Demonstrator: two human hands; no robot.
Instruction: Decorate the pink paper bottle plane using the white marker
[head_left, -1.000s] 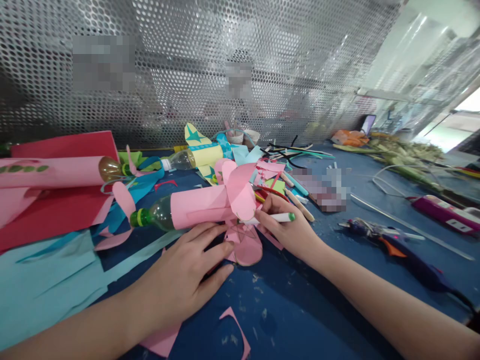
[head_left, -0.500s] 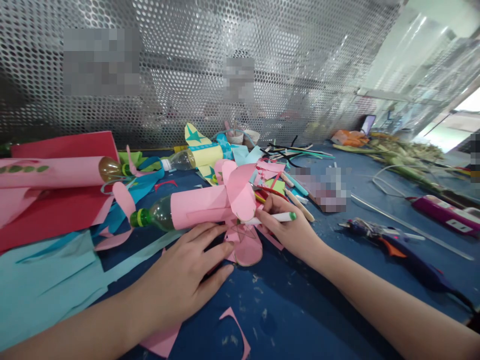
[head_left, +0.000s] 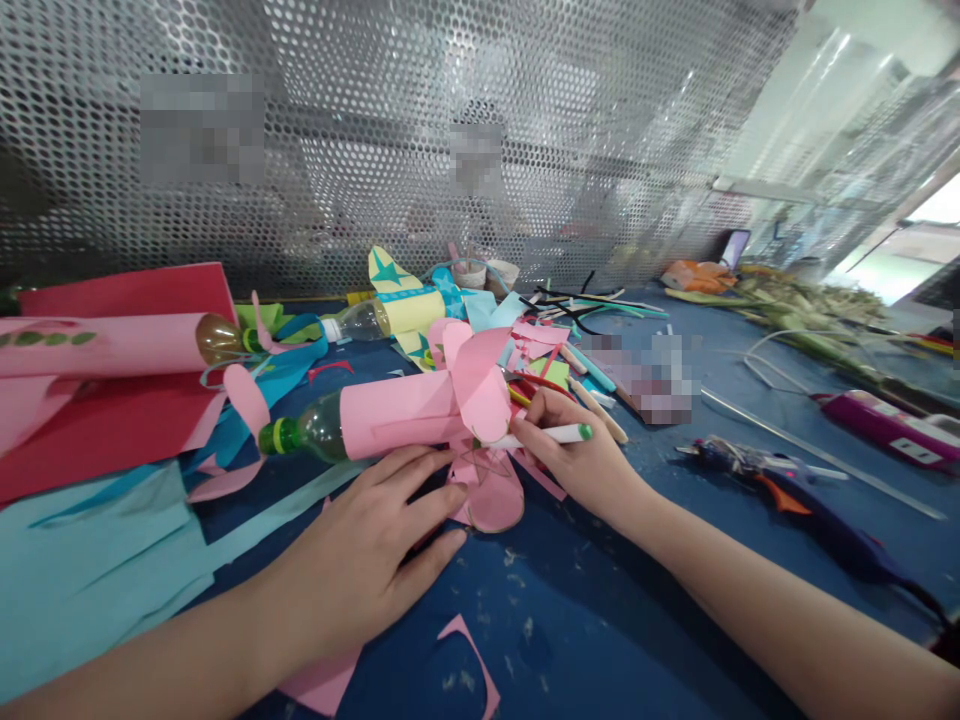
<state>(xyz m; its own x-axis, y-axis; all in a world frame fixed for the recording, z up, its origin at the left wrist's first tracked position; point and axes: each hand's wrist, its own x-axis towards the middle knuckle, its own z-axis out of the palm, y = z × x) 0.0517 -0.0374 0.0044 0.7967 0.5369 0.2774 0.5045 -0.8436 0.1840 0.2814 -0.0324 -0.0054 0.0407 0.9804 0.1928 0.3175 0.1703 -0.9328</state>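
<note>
A green plastic bottle [head_left: 315, 425] lies on its side, wrapped in pink paper [head_left: 397, 412], with pink petal-shaped pieces at its right end. My left hand [head_left: 390, 525] rests with fingers spread, its fingertips on the lower pink petal [head_left: 496, 500]. Pencil-like star lines and an outline show on that petal. In my right hand [head_left: 564, 440] is a white marker [head_left: 559, 435] with a green end, held in a writing grip. Its tip is at the pink petals, partly hidden beneath the upper one [head_left: 480, 385].
At right lie a dark blue glue gun [head_left: 810, 515], a clear glue stick [head_left: 817, 450] and a purple power strip [head_left: 885, 425]. Light blue paper [head_left: 97, 580], red paper [head_left: 135, 420] and another pink-wrapped bottle [head_left: 112, 345] are at left. Behind stands a perforated metal panel [head_left: 360, 130].
</note>
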